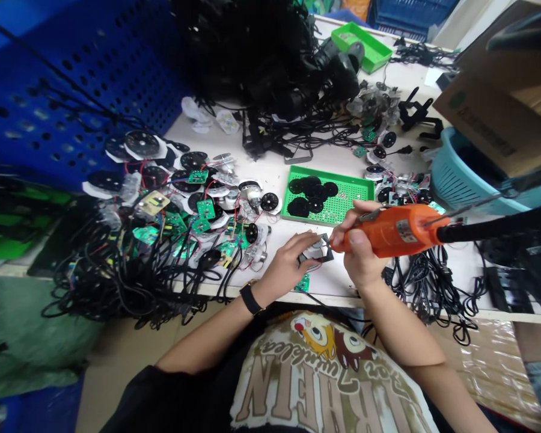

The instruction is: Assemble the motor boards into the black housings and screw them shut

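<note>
While close together, left hand [288, 261] clamped on a black-framed part [316, 251], right hand [358, 243] around an orange screwdriver [394, 231]

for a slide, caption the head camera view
Left hand holds a small part, right hand an orange electric screwdriver, on a bench of circuit boards and cables

An orange electric screwdriver [392, 231] sits gripped round its body in the right hand [358, 246], its nose angled left, a black cord [500, 225] running off its back end to the right. Its front end lies just beside a small assembly [318, 249], a silver disc inside a thin black square frame, which the left hand [288, 264] pinches from the other side.
</note>
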Motion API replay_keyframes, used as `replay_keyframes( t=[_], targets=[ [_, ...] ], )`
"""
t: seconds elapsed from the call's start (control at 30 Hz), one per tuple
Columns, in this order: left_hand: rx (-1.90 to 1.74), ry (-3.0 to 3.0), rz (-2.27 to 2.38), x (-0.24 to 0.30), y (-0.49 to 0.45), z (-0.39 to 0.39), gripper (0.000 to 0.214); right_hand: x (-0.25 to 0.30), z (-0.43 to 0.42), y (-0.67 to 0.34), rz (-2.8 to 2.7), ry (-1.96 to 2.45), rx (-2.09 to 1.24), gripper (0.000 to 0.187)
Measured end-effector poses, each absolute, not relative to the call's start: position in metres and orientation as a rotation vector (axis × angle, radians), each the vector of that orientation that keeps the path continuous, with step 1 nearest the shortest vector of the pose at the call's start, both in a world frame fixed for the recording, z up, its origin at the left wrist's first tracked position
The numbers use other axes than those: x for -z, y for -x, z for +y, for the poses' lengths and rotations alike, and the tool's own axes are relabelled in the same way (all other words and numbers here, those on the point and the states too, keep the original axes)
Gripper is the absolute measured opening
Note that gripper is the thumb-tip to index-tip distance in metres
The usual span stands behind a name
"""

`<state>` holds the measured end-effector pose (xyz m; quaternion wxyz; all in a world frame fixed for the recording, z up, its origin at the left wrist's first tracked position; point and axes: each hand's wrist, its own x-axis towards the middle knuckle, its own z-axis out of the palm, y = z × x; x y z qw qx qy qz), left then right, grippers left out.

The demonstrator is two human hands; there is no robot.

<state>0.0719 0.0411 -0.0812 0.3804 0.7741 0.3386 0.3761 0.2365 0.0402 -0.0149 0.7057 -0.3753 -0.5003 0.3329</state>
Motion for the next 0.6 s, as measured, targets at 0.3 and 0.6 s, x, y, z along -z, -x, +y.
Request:
replay_keyframes(
  t=[0.3, 0.6],
  targets=[
    [-0.977, -1.73, 1.054, 0.092, -0.077, 0.038, 0.047, 0.013, 0.042, -0.236, -1.106, 0.813, -0.775, 0.04],
    [-0.779, -1.921, 0.831, 0.073, -0.048, 0.044, 0.06, 0.014, 0.043, -0.235, -1.097, 0.814, -0.759, 0.043]
  ],
)
